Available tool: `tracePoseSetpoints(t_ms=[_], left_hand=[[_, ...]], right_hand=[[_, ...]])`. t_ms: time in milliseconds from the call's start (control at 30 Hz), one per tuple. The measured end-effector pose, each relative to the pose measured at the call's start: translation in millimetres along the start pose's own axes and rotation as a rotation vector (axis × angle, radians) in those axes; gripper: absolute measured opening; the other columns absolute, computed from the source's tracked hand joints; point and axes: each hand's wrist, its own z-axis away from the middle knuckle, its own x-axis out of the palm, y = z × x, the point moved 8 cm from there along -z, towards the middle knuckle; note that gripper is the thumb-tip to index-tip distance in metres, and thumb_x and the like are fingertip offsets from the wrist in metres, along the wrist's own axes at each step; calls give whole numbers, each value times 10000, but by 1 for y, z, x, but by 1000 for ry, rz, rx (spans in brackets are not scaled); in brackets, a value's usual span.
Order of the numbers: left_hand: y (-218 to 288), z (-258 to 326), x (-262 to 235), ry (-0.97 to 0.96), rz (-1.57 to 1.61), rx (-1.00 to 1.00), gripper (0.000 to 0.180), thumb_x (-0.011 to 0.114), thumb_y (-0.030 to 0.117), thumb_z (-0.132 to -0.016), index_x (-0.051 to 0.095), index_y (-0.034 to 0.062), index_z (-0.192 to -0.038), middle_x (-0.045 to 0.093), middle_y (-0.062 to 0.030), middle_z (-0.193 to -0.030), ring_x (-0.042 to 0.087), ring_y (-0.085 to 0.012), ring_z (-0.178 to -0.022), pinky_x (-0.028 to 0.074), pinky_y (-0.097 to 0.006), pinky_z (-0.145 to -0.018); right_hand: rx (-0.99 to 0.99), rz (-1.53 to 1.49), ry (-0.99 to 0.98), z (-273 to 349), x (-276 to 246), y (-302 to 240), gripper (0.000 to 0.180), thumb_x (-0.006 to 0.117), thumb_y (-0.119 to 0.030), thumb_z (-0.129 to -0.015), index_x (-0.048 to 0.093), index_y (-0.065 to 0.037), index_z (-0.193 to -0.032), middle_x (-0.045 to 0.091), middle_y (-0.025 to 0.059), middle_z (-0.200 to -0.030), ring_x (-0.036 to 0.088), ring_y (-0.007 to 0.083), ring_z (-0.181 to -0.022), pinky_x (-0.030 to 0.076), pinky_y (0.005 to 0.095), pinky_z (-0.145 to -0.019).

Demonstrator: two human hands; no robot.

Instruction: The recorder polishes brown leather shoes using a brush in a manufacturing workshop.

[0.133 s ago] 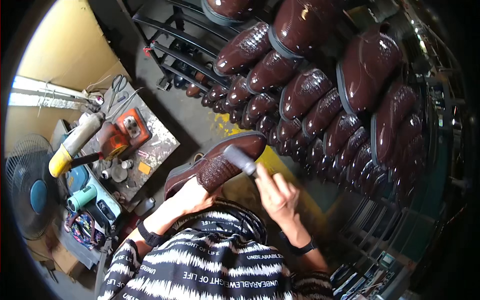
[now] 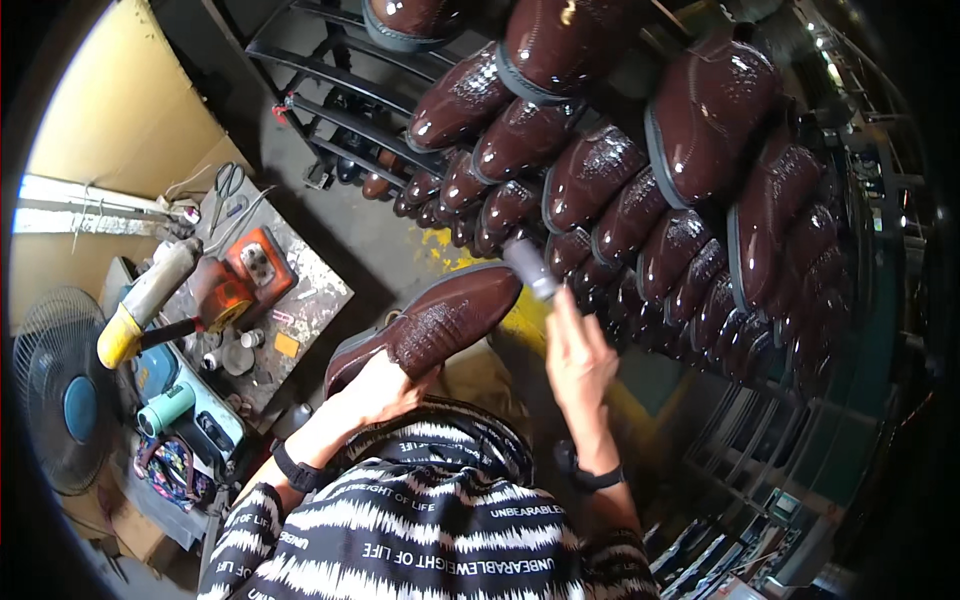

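Note:
My left hand (image 2: 375, 390) grips the heel end of a glossy dark brown shoe (image 2: 440, 318), held level in front of my chest with its toe pointing up and right. My right hand (image 2: 578, 358) holds a small grey brush (image 2: 531, 268) whose head sits just past the shoe's toe. Both wrists wear dark bands. Directly beyond the brush hangs a rack (image 2: 340, 110) packed with several matching brown shoes (image 2: 640, 190).
To the left is a cluttered work table (image 2: 300, 290) with an orange tool (image 2: 245, 275), a yellow-tipped heat gun (image 2: 140, 305), scissors (image 2: 228, 182), small jars and a teal bottle (image 2: 165, 408). A fan (image 2: 60, 390) stands at far left. A metal shelf frame (image 2: 760, 440) runs along the right.
My right hand has lifted the brush up and to the right, off the shoe's upper and past its toe. The left hand and shoe stay put.

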Motion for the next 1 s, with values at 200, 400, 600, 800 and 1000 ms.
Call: tracePoseSetpoints(t_ms=[200,400,600,800,1000], left_hand=[[49,-10,-18,78,-36,97,286,609,96,-776,579,29,-1053,590,-162,-1021,558,-318,-967,413,-401,-895],[135,-14,-19,31,-335,204,377,639,70,-736,565,34,-1104,587,-162,-1077,541,-326,-1033,386,-402,-941],[274,-21,32,-72,-783,528,411,645,88,-680,586,43,-1084,612,-153,-1029,575,-330,-965,433,-400,-885],[378,-40,118,-1,-1315,803,376,649,128,-702,601,54,-1068,640,-134,-960,595,-272,-938,454,-394,-842],[441,-13,176,187,-1237,1338,318,594,35,-722,590,-27,-1034,652,-143,-887,621,-320,-866,500,-430,-749]], right_hand=[[404,-626,244,3,-37,64,463,654,-120,-817,477,26,-1219,616,101,-1005,560,119,-808,457,259,-730],[314,-773,87,-6,-84,51,249,665,-78,-774,643,-13,-1014,667,65,-805,600,97,-672,480,245,-607],[-68,-1072,-226,-3,-134,37,711,756,-277,-714,427,-28,-1293,538,139,-1223,510,240,-1134,419,348,-929],[122,-1523,48,30,-162,94,762,794,-40,-612,428,-25,-1280,534,72,-1203,494,156,-1100,387,314,-950],[773,-1728,952,114,-188,211,221,544,-148,-763,521,-44,-956,535,53,-839,522,161,-648,453,276,-543]])
